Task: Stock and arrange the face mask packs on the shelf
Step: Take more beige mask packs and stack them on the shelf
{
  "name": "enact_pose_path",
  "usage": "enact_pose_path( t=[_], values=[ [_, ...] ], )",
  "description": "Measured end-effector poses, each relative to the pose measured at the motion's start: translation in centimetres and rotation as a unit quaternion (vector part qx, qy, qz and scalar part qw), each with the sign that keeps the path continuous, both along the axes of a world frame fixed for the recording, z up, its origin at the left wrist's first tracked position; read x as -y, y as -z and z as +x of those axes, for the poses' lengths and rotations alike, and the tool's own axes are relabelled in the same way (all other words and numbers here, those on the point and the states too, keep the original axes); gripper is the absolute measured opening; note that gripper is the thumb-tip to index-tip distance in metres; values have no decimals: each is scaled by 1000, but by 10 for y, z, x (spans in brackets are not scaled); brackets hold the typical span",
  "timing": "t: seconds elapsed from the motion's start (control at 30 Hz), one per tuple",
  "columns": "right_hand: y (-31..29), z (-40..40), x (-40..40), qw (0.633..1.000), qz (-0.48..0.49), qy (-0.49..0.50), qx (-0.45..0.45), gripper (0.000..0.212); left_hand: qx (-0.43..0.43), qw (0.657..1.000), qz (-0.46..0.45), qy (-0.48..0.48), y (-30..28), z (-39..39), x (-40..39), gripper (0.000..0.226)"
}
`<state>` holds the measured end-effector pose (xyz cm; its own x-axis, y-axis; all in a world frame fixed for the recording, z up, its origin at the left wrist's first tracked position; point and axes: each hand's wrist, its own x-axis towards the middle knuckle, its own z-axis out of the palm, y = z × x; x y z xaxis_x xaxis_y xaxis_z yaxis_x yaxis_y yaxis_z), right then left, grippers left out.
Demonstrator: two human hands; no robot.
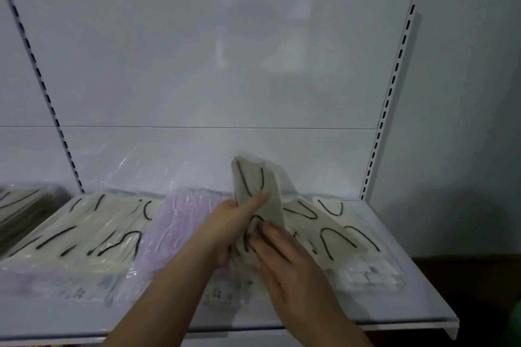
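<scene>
The left hand pinches a beige mask pack and holds it standing up over the middle of the white shelf. The right hand lies on the pack's bottom with fingers straight. More beige packs lie flat on the right, a purple pack on the left. The small labels are too blurry to read (no brand shows). Both arms are cut off at the bottom edge.
</scene>
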<state>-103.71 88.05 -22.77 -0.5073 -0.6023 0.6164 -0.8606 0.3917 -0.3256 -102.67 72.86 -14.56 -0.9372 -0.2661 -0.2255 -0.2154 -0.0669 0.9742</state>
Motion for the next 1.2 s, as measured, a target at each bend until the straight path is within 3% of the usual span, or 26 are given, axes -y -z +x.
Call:
enact_pose_path(
  t=[0.1, 0.17, 0.27, 0.33, 0.4, 0.73, 0.83, 0.97, 1.03, 1.1, 1.2],
  values=[
    [-12, 3, -11, 999, 10, -34, 25, 50, -10, 998, -35, -50, 9, -1, 8, 18],
    [-24, -8, -30, 998, -3, 51, 39, 53, -17, 996, -28, -79, 10, -1, 15, 12],
    [-35, -30, -65, 966, 136, 200, 93, 54, -16, 997, -8, -71, 7, 3, 21, 6],
    [-35, -31, -74, 947, 196, 214, 135, 34, -16, 998, 2, -57, 6, 5, 21, 4],
    [-34, -27, -73, 957, 159, 203, 136, 22, -18, 999, 7, -49, 5, 5, 19, 4],
    [-61, -12, -49, 933, -57, 346, 75, 28, -38, 995, 7, -91, 1, 5, 18, 7],
    [-62, 0, -22, 950, -87, 297, 41, 22, -47, 995, 25, -81, 1, 8, 16, 16],
    [-49, 26, 32, 986, -4, 159, 47, 54, -57, 996, 67, -19, -5, 18, 8, 45],
    [-42, 32, 45, 993, 33, 81, 80, 63, -76, 996, 15, -36, -5, 21, 12, 36],
    [-42, 24, 39, 993, 21, 36, 108, 52, -77, 992, -3, -103, -2, 24, 28, 21],
    [-48, 1, 15, 992, 3, 99, 84, 37, -69, 983, 8, -168, -3, 31, 58, 13]
  ],
)
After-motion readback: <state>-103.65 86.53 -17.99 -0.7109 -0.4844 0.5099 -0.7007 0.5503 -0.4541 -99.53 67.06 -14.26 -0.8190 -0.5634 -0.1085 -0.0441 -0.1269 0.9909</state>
